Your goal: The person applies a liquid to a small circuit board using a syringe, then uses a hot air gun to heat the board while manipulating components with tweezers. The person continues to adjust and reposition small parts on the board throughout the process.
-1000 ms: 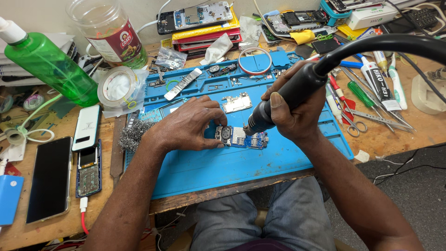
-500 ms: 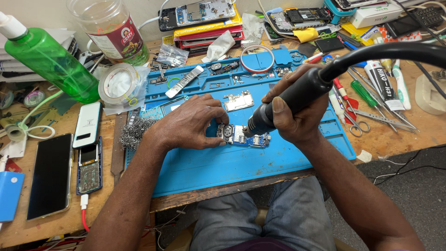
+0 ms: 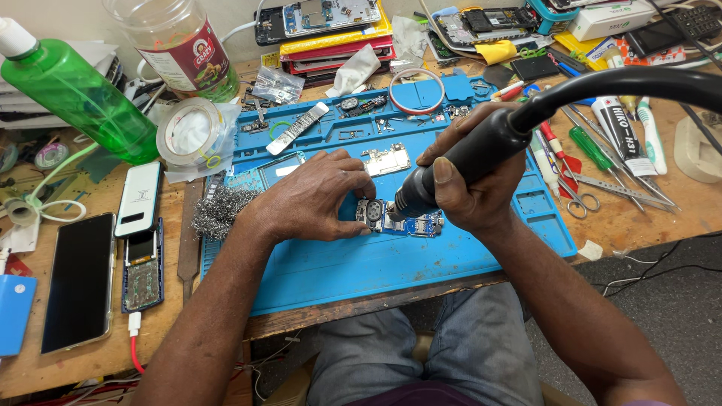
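1. Your right hand [image 3: 472, 177] is wrapped in a full fist around the black hot-air handle [image 3: 481, 150], thumb lying along the barrel, nozzle tilted down and to the left.
2. The nozzle tip sits right at the board [image 3: 402, 220], at its left-centre; whether it touches cannot be told from the head view.
3. Your left hand [image 3: 316, 199] is palm-down on the mat [image 3: 391, 263], fingers curled, fingertips pressed against the board's left end next to the round camera part (thumb hidden under the hand).
4. The board lies flat on the blue mat, near its middle, between your two hands and just in front of your lap.
5. A second bare board [image 3: 386, 159] lies on the mat just behind your left fingers, apart from the one you hold.
6. A wad of steel wool [image 3: 220, 210] sits at the mat's left edge, just beside your left wrist.
7. Left of the mat: a white phone [image 3: 140, 198], an opened phone [image 3: 143, 265] below it, and a dark phone [image 3: 77, 282] face-up, further left.
8. Behind those: a green bottle [image 3: 75, 94] lying tilted, a tape roll [image 3: 188, 131] and a clear jar [image 3: 177, 45].
9. Right of the mat: screwdrivers [image 3: 590, 146] and scissors [image 3: 579, 199] on the bench, close to your right forearm.
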